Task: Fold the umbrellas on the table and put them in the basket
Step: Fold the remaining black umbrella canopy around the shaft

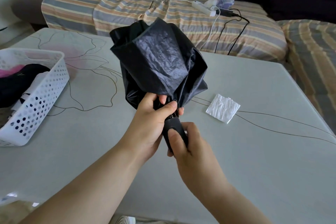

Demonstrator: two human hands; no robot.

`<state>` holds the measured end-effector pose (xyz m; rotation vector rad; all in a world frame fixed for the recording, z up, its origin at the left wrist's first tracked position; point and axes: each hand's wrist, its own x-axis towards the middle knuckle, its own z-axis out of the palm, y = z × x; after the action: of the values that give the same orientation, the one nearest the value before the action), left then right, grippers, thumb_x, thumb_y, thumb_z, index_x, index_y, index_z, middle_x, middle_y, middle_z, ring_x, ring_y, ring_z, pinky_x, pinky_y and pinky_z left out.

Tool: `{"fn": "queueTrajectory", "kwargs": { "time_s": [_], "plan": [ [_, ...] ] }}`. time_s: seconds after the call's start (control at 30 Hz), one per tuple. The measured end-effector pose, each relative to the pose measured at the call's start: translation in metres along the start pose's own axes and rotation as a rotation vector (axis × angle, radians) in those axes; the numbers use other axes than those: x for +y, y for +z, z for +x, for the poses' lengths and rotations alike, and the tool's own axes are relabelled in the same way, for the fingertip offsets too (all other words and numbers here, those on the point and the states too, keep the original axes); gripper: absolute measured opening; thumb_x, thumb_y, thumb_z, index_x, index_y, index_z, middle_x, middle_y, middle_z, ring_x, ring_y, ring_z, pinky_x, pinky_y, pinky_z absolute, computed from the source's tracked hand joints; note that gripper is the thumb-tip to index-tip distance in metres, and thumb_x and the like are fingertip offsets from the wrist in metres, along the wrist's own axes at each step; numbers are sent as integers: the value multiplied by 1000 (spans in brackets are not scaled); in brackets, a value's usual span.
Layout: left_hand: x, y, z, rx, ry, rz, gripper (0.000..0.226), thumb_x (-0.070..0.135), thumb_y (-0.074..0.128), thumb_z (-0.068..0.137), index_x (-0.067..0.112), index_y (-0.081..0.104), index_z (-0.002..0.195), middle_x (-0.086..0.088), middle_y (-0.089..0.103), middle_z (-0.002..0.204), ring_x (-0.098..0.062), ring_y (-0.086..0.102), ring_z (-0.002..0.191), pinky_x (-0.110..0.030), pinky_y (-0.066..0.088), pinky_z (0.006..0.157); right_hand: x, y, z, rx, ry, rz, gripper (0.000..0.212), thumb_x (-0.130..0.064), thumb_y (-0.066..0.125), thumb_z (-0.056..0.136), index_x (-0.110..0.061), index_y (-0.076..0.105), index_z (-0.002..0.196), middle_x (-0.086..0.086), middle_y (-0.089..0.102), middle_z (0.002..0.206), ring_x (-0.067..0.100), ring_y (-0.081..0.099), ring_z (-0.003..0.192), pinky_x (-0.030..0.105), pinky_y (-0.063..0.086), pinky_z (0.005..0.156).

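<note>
left hand grip curled round umbrella neck; right hand grip clasping its handle

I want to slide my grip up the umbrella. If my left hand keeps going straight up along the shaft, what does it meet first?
The left hand, gripping just above the handle, would run straight into the bunched black canopy of the umbrella; its fingers already touch the fabric's lower edge.

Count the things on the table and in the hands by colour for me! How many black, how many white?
Black: 1, the umbrella gripped by the left hand and right hand.
White: 2, the basket and the folded tissue on the table.
Total: 3. Dark and pink things lie in the basket, too hidden to count.
</note>
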<state>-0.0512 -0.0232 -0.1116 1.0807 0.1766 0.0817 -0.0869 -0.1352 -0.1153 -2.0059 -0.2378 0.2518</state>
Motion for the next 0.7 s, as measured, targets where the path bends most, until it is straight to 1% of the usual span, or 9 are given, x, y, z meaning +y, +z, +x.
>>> {"fn": "queueTrajectory", "kwargs": {
  "time_s": [0.1, 0.2, 0.3, 0.4, 0.47, 0.53, 0.6, 0.7],
  "plan": [
    [5, 3, 0, 11, 35, -22, 34, -9, 46, 92, 15, 33, 73, -2, 49, 72, -16, 60, 64, -39, 52, 90, -3, -1, -2, 44, -101, -60, 7, -34, 46, 95, -31, 42, 90, -3, 56, 65, 7, 50, 58, 17, 37, 51],
    [8, 5, -1, 19, 63, -10, 33, -10, 47, 92, 14, 33, 74, -5, 45, 77, -13, 62, 61, -42, 52, 93, -3, -1, -2, 81, -162, -116, 8, -34, 47, 94, -32, 41, 90, -8, 48, 55, 7, 49, 53, 16, 33, 46],
    [8, 6, -1, 3, 72, 10, 33, -10, 47, 92, 15, 34, 75, -8, 43, 77, -13, 60, 61, -45, 51, 93, -1, -4, 1, 115, -215, -191, 9, -38, 47, 92, -33, 40, 93, -8, 48, 56, 7, 50, 57, 18, 34, 46],
    [9, 4, -2, 8, 69, 20, 32, -9, 48, 92, 15, 35, 76, -10, 46, 77, -16, 60, 66, -47, 51, 93, 1, -4, 2, 130, -255, -229, 16, -44, 45, 90, -32, 40, 100, -6, 53, 60, 9, 50, 58, 21, 35, 47],
    [11, 3, -3, 7, 64, 12, 32, -8, 48, 92, 16, 35, 75, -14, 51, 79, -22, 63, 75, -41, 54, 88, 1, -3, 3, 135, -286, -238, 30, -52, 40, 87, -33, 37, 111, -3, 58, 63, 12, 50, 56, 22, 35, 47],
    [12, 3, -6, 18, 43, 16, 34, -7, 48, 92, 19, 37, 73, -16, 57, 84, -27, 65, 87, -31, 56, 78, 3, -2, 5, 144, -333, -258, 42, -58, 33, 82, -41, 28, 120, -5, 54, 59, 14, 49, 55, 21, 35, 46],
    [13, 2, -8, 26, 39, 19, 36, -6, 49, 92, 21, 38, 70, -15, 59, 88, -26, 65, 89, -26, 55, 73, 4, -2, 5, 145, -350, -261, 45, -59, 31, 81, -44, 26, 123, -9, 49, 56, 15, 50, 56, 20, 36, 47],
    [13, 4, -8, 31, 37, 0, 36, -5, 50, 92, 21, 38, 71, -14, 54, 96, -24, 68, 91, -25, 56, 73, 6, -3, 5, 159, -362, -278, 46, -57, 32, 81, -45, 27, 125, -15, 45, 54, 14, 51, 58, 19, 37, 47]
  ]
}}
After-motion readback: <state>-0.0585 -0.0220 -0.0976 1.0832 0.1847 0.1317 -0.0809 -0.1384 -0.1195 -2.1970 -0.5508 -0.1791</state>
